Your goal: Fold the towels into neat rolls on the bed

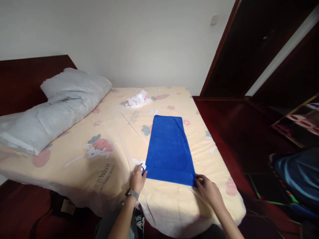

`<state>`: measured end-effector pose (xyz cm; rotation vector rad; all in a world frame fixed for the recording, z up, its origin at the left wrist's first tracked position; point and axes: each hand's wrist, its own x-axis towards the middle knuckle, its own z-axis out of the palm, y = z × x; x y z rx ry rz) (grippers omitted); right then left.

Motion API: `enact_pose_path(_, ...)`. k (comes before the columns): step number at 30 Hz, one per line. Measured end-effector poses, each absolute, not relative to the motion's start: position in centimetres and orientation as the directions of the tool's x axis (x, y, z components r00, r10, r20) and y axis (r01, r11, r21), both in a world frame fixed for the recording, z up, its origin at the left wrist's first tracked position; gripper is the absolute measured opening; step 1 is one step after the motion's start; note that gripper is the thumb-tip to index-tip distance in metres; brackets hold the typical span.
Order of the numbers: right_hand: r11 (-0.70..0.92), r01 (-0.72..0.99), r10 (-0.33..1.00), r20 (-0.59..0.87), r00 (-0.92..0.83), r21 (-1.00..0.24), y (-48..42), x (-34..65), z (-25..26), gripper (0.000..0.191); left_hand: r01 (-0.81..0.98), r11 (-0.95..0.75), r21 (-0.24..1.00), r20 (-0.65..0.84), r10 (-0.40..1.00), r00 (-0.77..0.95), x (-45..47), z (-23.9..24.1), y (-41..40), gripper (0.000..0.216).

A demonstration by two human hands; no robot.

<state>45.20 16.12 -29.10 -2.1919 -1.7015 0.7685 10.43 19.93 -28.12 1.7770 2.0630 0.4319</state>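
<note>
A blue towel (pixel 169 149) lies flat as a long rectangle on the bed, its short near edge toward me. My left hand (pixel 138 179), with a watch on the wrist, pinches the towel's near left corner, where a small white tag (pixel 144 166) sticks out. At the near right corner, my right hand (pixel 208 189) grips the cloth between thumb and fingers. The towel's far end rests on the sheet, out of reach of both hands.
The bed has a cream printed sheet (pixel 104 176). A crumpled white plastic bag (pixel 139 99) lies beyond the towel. Grey bedding (pixel 72 99) is heaped at the left by the dark headboard (pixel 27 71). Shoes on a rack (pixel 301 122) stand at the right.
</note>
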Motion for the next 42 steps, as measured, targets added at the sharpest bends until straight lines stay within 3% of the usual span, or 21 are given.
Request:
enact_pose_path(6, -0.178, 0.928, 0.984, -0.039, 0.175, -0.327, 15.7, 44.7, -28.8, 0.035, 0.971, 0.036, 0.235, 0.165, 0.983, -0.077, 10.7, -27.3, 19.2, 0.008)
enact_pose_path(8, -0.095, 0.951, 0.986, 0.102, 0.130, -0.296, 15.8, 44.5, -28.5, 0.033, 0.972, -0.088, 0.217, 0.217, 0.975, 0.039, 11.1, -26.8, 18.8, 0.016)
enact_pose_path(11, 0.120, 0.931, 0.967, 0.254, -0.031, -0.345, 15.8, 43.8, -28.5, 0.030, 0.892, -0.376, 0.252, 0.214, 0.920, 0.328, 12.1, -26.8, 18.2, 0.022)
enact_pose_path(14, 0.336, 0.860, 0.935, 0.245, -0.256, -0.384, 15.6, 42.8, -29.4, 0.037, 0.789, -0.558, 0.256, 0.161, 0.830, 0.535, 12.8, -27.7, 17.7, 0.045)
enact_pose_path(17, 0.420, 0.827, 0.907, 0.182, -0.379, -0.374, 15.3, 42.5, -30.8, 0.053, 0.765, -0.603, 0.227, 0.099, 0.796, 0.598, 12.4, -28.8, 17.8, 0.070)
enact_pose_path(23, 0.333, 0.851, 0.942, 0.111, -0.315, -0.405, 15.4, 43.9, -32.0, 0.055, 0.799, -0.548, 0.247, 0.061, 0.832, 0.551, 9.7, -29.7, 18.7, 0.074)
enact_pose_path(27, 0.256, 0.827, 0.963, 0.059, -0.263, -0.500, 15.7, 44.2, -31.4, 0.053, 0.789, -0.543, 0.286, 0.089, 0.835, 0.542, 9.3, -29.4, 19.5, 0.070)
enact_pose_path(34, -0.060, 0.636, 0.995, -0.095, -0.021, -0.769, 16.3, 44.4, -29.9, 0.044, 0.788, -0.486, 0.377, 0.157, 0.873, 0.462, 9.8, -28.1, 20.6, 0.044)
enact_pose_path(42, -0.243, 0.507, 0.969, -0.179, 0.171, -0.827, 18.4, 45.0, -29.3, 0.043, 0.817, -0.333, 0.471, 0.156, 0.943, 0.294, 10.0, -27.0, 21.8, 0.023)
